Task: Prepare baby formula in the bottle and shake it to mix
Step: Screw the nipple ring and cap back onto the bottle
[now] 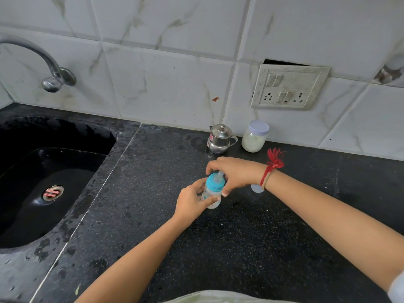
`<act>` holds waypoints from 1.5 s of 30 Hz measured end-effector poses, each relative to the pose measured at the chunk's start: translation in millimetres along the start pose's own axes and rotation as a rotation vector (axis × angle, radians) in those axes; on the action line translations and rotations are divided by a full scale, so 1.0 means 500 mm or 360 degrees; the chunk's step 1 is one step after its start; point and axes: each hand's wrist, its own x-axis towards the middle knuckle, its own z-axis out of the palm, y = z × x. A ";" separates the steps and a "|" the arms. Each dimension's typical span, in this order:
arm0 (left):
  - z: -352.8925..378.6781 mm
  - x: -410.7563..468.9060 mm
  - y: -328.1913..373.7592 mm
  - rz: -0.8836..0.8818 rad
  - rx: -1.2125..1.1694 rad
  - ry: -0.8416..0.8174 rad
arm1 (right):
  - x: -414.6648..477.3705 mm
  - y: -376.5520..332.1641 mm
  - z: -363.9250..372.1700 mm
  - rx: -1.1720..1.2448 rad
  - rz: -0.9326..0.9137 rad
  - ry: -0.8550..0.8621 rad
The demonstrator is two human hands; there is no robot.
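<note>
Baby bottle (211,196) is near upright. Its long axis is vertical with a slight lean, and the teat (220,174) points up and a little right.

The body is translucent plastic, cylindrical, with a printed pattern. The blue collar (215,183) is smooth and round; the teat is clear.

The bottle sits between both hands, over the black speckled stone counter (240,237); whether the base touches it cannot be told.

Left hand (192,201) wraps the body from the left, fingers curled. Right hand (235,171) arches over the top, fingertips gripping the blue collar.
</note>
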 end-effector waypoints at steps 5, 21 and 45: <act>-0.002 0.002 0.001 -0.0005 0.0003 -0.0010 | 0.004 -0.002 0.001 -0.0156 -0.0127 0.0136; -0.003 0.000 0.006 -0.0022 0.0010 -0.0021 | 0.012 -0.006 -0.003 -0.0160 -0.0130 0.0159; -0.003 0.001 0.008 -0.0012 0.0042 -0.0017 | 0.004 -0.008 -0.024 -0.0125 -0.0147 0.0134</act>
